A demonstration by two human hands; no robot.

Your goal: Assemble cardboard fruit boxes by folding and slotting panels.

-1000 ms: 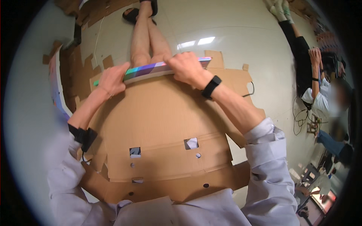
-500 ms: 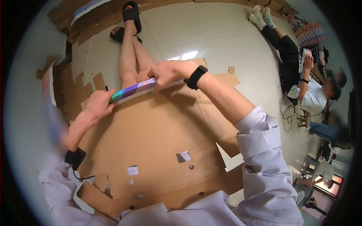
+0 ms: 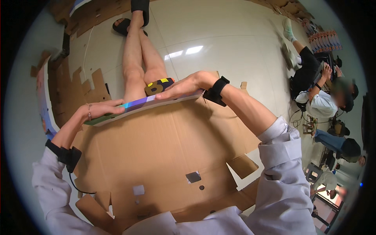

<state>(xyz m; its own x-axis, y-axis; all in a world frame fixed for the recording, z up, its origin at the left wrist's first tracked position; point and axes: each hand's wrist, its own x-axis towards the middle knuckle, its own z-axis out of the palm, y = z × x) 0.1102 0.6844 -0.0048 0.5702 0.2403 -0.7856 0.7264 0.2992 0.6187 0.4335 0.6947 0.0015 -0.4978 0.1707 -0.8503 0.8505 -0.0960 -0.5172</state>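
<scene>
A large brown cardboard panel (image 3: 145,152) spreads out before me, with small cut-outs and dark round holes near its close end. Along its far edge runs a narrow folded strip (image 3: 137,103) printed in green, blue and purple, with a pale side facing me. My left hand (image 3: 103,109) rests on the strip's left part, its fingers stretched out and pointing right. My right hand (image 3: 183,87) lies flat along the right part, fingers extended to the left. Both hands are open and press on the strip without wrapping round it. Their undersides are hidden.
Bare legs (image 3: 135,51) in black sandals stretch out beyond the panel, over pale floor tiles. Torn cardboard (image 3: 94,91) lies at the left, beside a colourfully printed panel (image 3: 46,102). A seated person (image 3: 319,96) works at the right, near cables and other people.
Both hands have opened from a curled grip and flattened onto the strip. They have moved farther apart, left hand leftward, right hand rightward. A dark patterned cloth now shows behind the strip.
</scene>
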